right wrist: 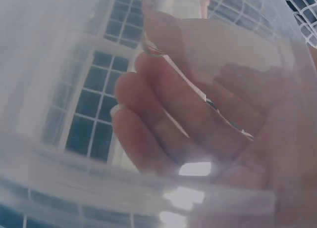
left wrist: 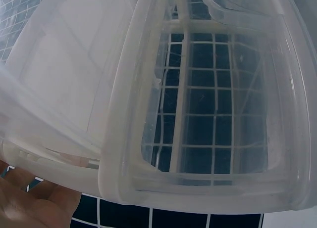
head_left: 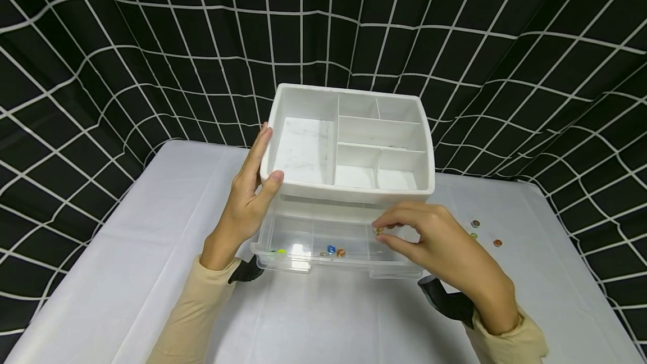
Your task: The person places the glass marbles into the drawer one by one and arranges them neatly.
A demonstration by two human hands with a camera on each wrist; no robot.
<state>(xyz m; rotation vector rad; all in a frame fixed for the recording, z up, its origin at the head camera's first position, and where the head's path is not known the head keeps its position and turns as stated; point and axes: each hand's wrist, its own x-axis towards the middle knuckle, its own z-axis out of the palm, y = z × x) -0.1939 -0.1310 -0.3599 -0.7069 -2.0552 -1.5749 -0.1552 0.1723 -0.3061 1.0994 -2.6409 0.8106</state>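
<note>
My left hand (head_left: 246, 205) grips the left side of a white organizer box (head_left: 349, 194), its thumb over the front rim and its fingers along the outer wall. Below the box's divided top, a clear plastic drawer (head_left: 293, 235) stands pulled out. Over the drawer's right section, my right hand (head_left: 437, 240) pinches a small amber glass marble (head_left: 379, 231) between thumb and fingertips. A blue marble (head_left: 331, 249) and an orange marble (head_left: 341, 253) lie in the drawer's middle section. A yellow-green marble (head_left: 281, 251) lies in the left section.
On the white tablecloth (head_left: 536, 274) to the right lie a dark marble (head_left: 475, 223), a green marble (head_left: 473, 235) and a red-orange marble (head_left: 497, 243). A black curtain with a white grid (head_left: 313, 32) hangs behind the table and along both sides.
</note>
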